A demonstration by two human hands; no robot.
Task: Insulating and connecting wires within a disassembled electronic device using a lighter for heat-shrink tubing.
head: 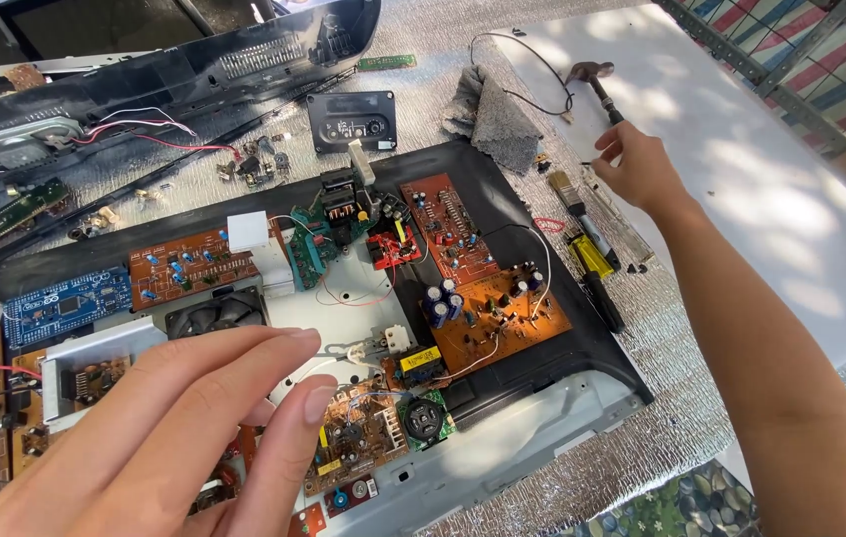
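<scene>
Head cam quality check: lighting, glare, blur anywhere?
Head view: hard sunlight with dappled shadows across the white board; bright glare on the silver foil sheet; the left hand is close to the lens and soft; the right hand and orange circuit board are sharp; edges bow slightly from the wide lens.

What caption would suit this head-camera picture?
Right hand reaches toward a hammer while left hand hovers over exposed circuit boards.

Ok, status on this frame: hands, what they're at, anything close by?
Left hand open, empty, over the circuit boards. Right hand at the soldering iron, grip unclear. Screwdrivers and grey cloth beside it.
</scene>
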